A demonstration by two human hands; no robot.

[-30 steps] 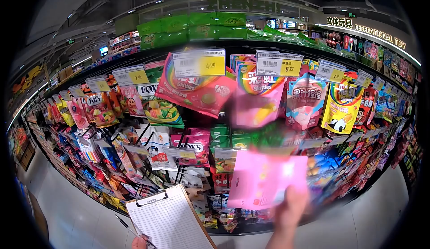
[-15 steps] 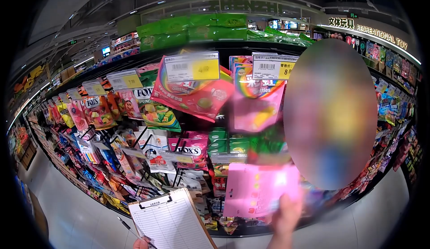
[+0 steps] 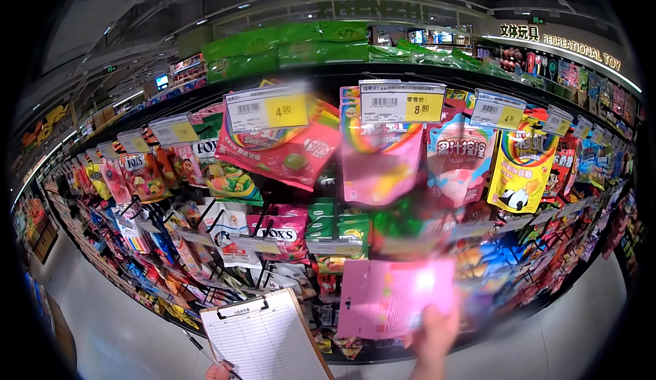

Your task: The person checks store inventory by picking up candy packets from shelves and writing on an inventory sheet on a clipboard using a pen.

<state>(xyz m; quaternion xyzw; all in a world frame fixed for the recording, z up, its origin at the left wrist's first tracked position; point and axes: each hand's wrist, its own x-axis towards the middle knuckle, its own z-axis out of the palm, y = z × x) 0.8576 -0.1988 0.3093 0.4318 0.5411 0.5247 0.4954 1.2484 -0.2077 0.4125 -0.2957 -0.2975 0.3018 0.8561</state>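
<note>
My right hand (image 3: pixel 437 335) is closed round the lower right edge of a pink candy bag (image 3: pixel 386 301), with the thumb on its face. Small print covers part of the bag, and a bright glare lies on its upper right. At the bottom left, the fingertips of my left hand (image 3: pixel 219 371) grip the left edge of a clipboard (image 3: pixel 304 339), most of that hand being out of frame. A pen (image 3: pixel 195 341) lies slanted by the same fingers. Clipped to the board is a printed sheet with table lines (image 3: pixel 263 342).
Hanging candy bags fill the rack ahead, among them a red Skittles bag (image 3: pixel 287 151), a pink Skittles bag (image 3: pixel 379 165) and a yellow one (image 3: pixel 523 168). Price tags (image 3: pixel 402 101) stick out in front. Green packs (image 3: pixel 283 48) stand on top. Pale floor (image 3: pixel 123 318) runs below.
The rack has shifted slightly left in view. Candy bags at the right, hidden behind a blurred oval before, now show. Both hands keep their hold, and the pink bag is slightly lower.
</note>
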